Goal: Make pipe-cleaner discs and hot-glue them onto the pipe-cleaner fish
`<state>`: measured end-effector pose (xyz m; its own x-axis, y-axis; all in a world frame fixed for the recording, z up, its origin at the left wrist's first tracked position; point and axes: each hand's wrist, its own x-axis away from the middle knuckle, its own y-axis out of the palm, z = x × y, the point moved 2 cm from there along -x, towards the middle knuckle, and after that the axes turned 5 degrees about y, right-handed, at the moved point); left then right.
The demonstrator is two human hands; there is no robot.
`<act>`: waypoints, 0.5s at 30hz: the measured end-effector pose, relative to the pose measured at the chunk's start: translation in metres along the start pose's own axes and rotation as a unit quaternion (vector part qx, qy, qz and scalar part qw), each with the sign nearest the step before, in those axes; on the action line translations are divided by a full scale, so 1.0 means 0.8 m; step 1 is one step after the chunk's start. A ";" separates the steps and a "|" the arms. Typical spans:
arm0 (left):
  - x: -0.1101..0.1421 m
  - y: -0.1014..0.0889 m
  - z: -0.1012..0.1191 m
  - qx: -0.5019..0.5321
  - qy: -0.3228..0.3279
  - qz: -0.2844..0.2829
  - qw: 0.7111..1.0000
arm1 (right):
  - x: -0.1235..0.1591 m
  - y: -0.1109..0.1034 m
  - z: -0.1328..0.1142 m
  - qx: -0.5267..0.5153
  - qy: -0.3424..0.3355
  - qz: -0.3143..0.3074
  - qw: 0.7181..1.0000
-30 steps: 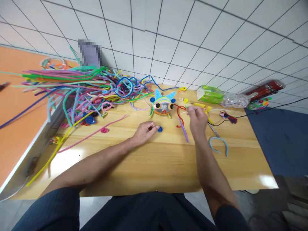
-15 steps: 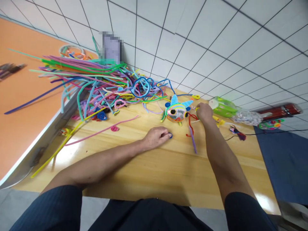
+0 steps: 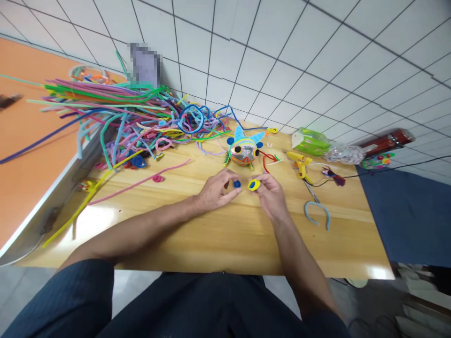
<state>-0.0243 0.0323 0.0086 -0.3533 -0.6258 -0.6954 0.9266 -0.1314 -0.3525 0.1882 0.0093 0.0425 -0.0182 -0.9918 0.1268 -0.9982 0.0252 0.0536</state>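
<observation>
My left hand [image 3: 217,190] is above the tabletop with its thumb and forefinger around a small blue pipe-cleaner coil [image 3: 237,184]. The fingertips seem to pinch its edges. Opposite it, my right hand [image 3: 272,195] grips a small round yellow coil with a blue centre [image 3: 253,185] between thumb and fingers. A narrow gap separates the two coils. Just behind my hands stands a fish-like pipe-cleaner figure [image 3: 243,152] with light blue spikes and black eyes. Red pipe cleaner [image 3: 266,162] lies beside it, partly hidden by my right hand.
A large heap of coloured pipe cleaners [image 3: 141,122] covers the back left. To the right are a yellow glue gun [image 3: 299,163], scissors [image 3: 312,191], a bent light blue piece [image 3: 308,213], a green package [image 3: 310,141] and a red flask [image 3: 387,141]. A tiled wall borders the back.
My right hand reached to the back of the table, then came back toward my left hand with the yellow coil. My left thumb and forefinger have spread around the blue coil.
</observation>
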 end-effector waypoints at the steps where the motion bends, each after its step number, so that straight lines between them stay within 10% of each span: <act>1: -0.001 -0.002 0.005 -0.005 0.014 0.000 1.000 | 0.004 0.011 0.007 -0.005 0.000 -0.017 1.000; 15: 0.018 0.002 0.028 0.041 -0.063 -0.043 0.996 | 0.013 0.018 0.038 0.146 -0.224 -0.012 0.964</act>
<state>-0.0251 0.0057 0.0121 -0.4183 -0.7000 -0.5789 0.9025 -0.2481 -0.3521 0.1720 -0.0044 0.0148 0.0488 -0.9481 -0.3142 -0.9708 0.0290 -0.2383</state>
